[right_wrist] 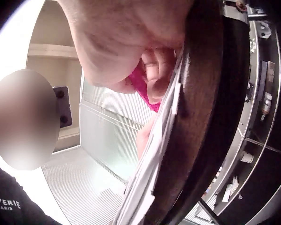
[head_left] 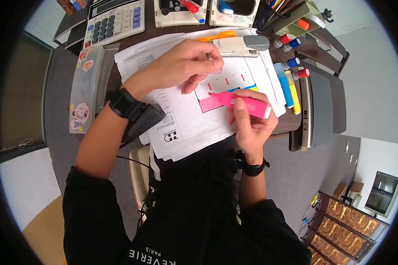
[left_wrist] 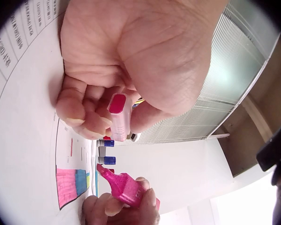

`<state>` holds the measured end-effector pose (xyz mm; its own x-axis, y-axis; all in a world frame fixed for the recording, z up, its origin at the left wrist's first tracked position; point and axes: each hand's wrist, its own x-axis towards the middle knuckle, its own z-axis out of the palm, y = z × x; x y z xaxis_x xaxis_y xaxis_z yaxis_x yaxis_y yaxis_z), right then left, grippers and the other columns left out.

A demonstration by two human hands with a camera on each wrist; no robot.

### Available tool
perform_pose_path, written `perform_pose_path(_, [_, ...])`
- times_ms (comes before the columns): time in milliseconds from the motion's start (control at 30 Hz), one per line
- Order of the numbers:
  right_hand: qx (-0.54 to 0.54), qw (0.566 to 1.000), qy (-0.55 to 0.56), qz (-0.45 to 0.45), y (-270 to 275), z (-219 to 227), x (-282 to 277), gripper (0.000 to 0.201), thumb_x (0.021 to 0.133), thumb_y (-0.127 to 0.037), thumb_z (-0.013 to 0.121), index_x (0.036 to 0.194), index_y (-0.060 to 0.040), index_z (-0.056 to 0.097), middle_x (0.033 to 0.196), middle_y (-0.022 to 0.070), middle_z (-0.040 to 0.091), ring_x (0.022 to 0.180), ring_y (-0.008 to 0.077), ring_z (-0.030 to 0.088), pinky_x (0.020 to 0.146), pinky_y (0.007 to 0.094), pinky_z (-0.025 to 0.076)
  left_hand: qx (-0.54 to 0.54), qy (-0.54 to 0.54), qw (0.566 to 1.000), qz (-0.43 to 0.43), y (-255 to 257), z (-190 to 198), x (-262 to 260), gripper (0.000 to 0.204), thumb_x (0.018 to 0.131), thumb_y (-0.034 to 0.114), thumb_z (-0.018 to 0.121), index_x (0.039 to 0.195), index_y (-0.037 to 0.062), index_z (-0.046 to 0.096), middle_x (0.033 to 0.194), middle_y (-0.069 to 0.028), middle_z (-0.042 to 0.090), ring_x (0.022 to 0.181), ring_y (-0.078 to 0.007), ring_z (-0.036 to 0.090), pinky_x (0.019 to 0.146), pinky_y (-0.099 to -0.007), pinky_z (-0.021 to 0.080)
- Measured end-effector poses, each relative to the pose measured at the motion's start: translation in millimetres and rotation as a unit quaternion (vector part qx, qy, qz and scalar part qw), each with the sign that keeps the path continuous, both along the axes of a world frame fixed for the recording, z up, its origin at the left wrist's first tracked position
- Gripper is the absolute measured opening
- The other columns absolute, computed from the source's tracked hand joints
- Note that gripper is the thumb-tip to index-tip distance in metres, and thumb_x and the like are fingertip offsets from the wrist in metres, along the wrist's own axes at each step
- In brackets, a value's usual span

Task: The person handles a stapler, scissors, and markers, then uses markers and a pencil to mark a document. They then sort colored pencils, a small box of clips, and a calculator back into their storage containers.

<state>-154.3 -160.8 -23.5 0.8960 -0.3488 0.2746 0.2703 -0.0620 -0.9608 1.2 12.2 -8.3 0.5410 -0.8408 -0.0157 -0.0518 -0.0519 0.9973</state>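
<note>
In our right hand [head_left: 253, 121] we grip a pink highlighter [head_left: 250, 106], the thumb and fingers clamped round its flat body. It is uncapped, and its tip points leftward over the printed sheet [head_left: 231, 70], close to a pink block [head_left: 209, 104]. From the left wrist the tip appears raised just off the paper.

In our left hand [head_left: 185, 66] we pinch a clear cap with a pink end [left_wrist: 121, 117] between thumb and forefinger, the other fingers bent beside it. The cap is well apart from the highlighter — we hold 1 piece in each hand, both above the desk.

The sheet bears 3 short red strokes in a row, with blue and yellow blocks next to the pink. It lies on a spread of loose papers [head_left: 194, 134]. At the far edge of the papers rest a stapler [head_left: 234, 45] and something with an orange handle [head_left: 225, 34]. To our right, a blue highlighter [head_left: 283, 85] and a yellow highlighter [head_left: 292, 93] lie side by side, near 4 items with red or blue caps [head_left: 292, 62]. To our left sit a calculator [head_left: 115, 26] and a translucent case with stickers [head_left: 92, 73]. From the right wrist, our hand hides most of the pink body, and the dark desk edge [right_wrist: 199, 84] runs alongside the papers.
</note>
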Motion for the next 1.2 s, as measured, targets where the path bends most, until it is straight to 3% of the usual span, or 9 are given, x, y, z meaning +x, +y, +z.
perform_pose_path(67, [-0.111, 0.993, 0.013, 0.037, 0.9, -0.3, 2.0, 0.014, 0.091, -0.004, 0.07, 0.103, 0.0032, 0.066, 0.084, 0.0081, 0.071, 0.067, 0.0105, 0.065, 0.061, 0.0227, 0.051, -0.001, 0.0, 1.0, -0.001, 0.9, 0.8, -0.8, 0.025, 0.103, 0.025, 0.053, 0.102, 0.0017, 0.059, 0.061, 0.0018, 0.052, 0.041, -0.0062, 0.052, 0.039, -0.0194, 0.037])
perform_pose_path(100, [-0.102, 0.994, 0.018, 0.042, 1.2, -1.3, 2.4, 0.014, 0.09, -0.005, 0.072, 0.101, 0.0014, 0.068, 0.088, 0.0082, 0.073, 0.071, 0.0111, 0.068, 0.065, 0.0233, 0.053, -0.001, -0.003, 1.0, 0.001, 0.7, 1.7, -1.3, 0.024, 0.103, 0.025, 0.053, 0.101, 0.002, 0.059, 0.06, 0.0023, 0.051, 0.041, -0.0061, 0.051, 0.039, -0.0194, 0.036])
perform_pose_path(300, [-0.164, 0.985, -0.012, 0.054, 0.0, -6.1, 6.5, 0.015, 0.088, -0.004, 0.073, 0.102, -0.0004, 0.068, 0.087, 0.0082, 0.074, 0.071, 0.0115, 0.069, 0.063, 0.0235, 0.052, 0.002, -0.007, 1.0, 0.007, 0.9, 1.4, -1.5, 0.024, 0.103, 0.026, 0.053, 0.1, 0.0026, 0.06, 0.059, 0.0029, 0.049, 0.04, -0.0057, 0.05, 0.039, -0.0195, 0.036])
perform_pose_path(833, [-0.172, 0.983, -0.005, 0.063, 2.2, -5.8, 7.9, 0.014, 0.088, -0.003, 0.072, 0.101, -0.001, 0.068, 0.084, 0.0071, 0.073, 0.064, 0.0092, 0.065, 0.056, 0.0226, 0.049, -0.002, -0.013, 1.0, 0.007, 0.2, 1.4, -2.0, 0.024, 0.103, 0.026, 0.054, 0.1, 0.003, 0.059, 0.057, 0.0031, 0.049, 0.04, -0.0059, 0.05, 0.04, -0.0197, 0.036])
perform_pose_path(1200, [-0.216, 0.976, -0.015, -0.003, 2.5, -3.4, 6.0, 0.011, 0.089, -0.005, 0.072, 0.097, -0.0006, 0.068, 0.073, 0.0046, 0.07, 0.054, 0.0057, 0.058, 0.05, 0.0213, 0.044, 0.0, -0.005, 1.0, 0.006, -0.1, 1.7, -1.5, 0.023, 0.102, 0.025, 0.054, 0.101, 0.003, 0.06, 0.058, 0.0027, 0.05, 0.04, -0.0061, 0.051, 0.039, -0.0197, 0.035])
